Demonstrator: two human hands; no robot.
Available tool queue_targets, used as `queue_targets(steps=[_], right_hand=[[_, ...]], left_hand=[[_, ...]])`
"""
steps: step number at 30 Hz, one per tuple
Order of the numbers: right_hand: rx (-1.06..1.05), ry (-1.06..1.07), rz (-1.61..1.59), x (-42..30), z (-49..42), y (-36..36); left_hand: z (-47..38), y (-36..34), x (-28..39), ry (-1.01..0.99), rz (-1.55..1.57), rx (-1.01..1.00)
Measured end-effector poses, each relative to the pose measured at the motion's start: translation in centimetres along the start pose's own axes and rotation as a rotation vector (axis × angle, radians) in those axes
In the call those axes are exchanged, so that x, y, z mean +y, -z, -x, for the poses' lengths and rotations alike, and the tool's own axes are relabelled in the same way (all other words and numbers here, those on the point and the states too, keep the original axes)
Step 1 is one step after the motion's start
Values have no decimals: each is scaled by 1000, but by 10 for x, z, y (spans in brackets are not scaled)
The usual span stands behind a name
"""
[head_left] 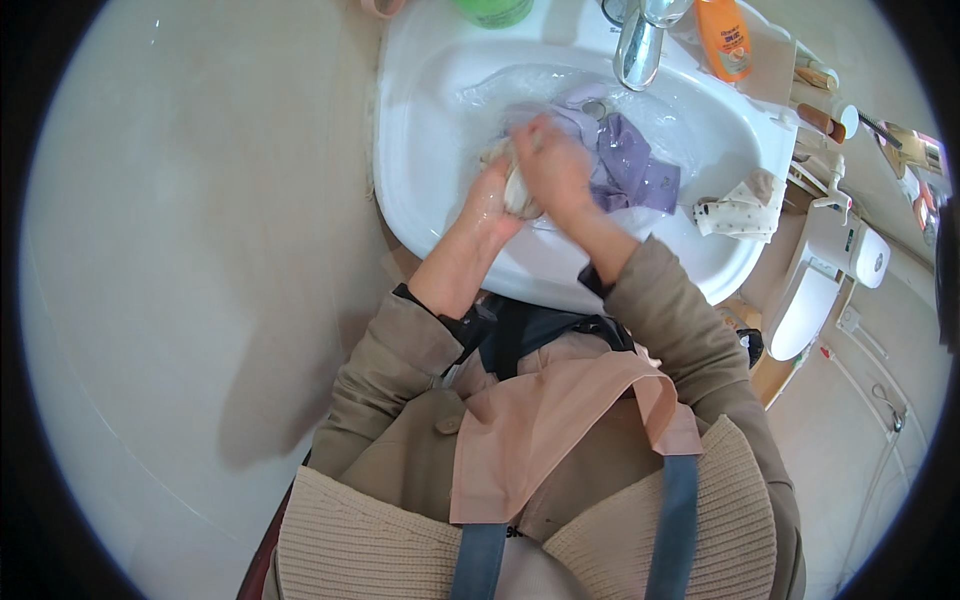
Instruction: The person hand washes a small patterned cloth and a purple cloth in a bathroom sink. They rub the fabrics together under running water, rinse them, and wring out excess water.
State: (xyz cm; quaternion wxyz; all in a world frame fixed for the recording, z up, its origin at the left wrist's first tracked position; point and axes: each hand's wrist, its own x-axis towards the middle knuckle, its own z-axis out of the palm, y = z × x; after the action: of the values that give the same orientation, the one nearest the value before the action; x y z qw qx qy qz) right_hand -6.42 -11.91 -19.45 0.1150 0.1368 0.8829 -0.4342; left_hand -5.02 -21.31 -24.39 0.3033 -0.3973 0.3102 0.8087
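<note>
Over a white washbasin (420, 172), my left hand (491, 199) holds a bunched, wet, off-white cloth (519, 191) from below. My right hand (555, 165) presses on the same cloth from above, blurred at the fingers. Much of the cloth is hidden between the two hands. Just beyond them, a wet purple fabric item (626, 161) lies in the water, partly bunched around the drain area. Its shape is too crumpled to tell what garment it is. A white sock-like cloth with dark dots (739, 210) hangs over the basin's right rim.
A chrome faucet (639, 56) reaches over the basin's back. An orange bottle (724, 37) and a green container (493, 9) stand on the back ledge. To the right are a shelf of toiletries (821, 120) and a white toilet (802, 307). A plain wall (187, 225) rises at left.
</note>
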Motion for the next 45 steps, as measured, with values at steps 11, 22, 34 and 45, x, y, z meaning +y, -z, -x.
queue_targets(steps=[11,22,34,45], right_hand=[[127,-84,-72,-2,5,-2],[201,-53,-102,21,-5,-4],[98,-146,-118,61,-21,-5],[-433,285,91,137,-56,-29]], left_hand=[[8,-18,-2,-51,48,-102],[11,-29,-6,-136,60,-62],[0,-17,-6,-141,-117,-152],[-52,22,-11,-685,-1573,370]])
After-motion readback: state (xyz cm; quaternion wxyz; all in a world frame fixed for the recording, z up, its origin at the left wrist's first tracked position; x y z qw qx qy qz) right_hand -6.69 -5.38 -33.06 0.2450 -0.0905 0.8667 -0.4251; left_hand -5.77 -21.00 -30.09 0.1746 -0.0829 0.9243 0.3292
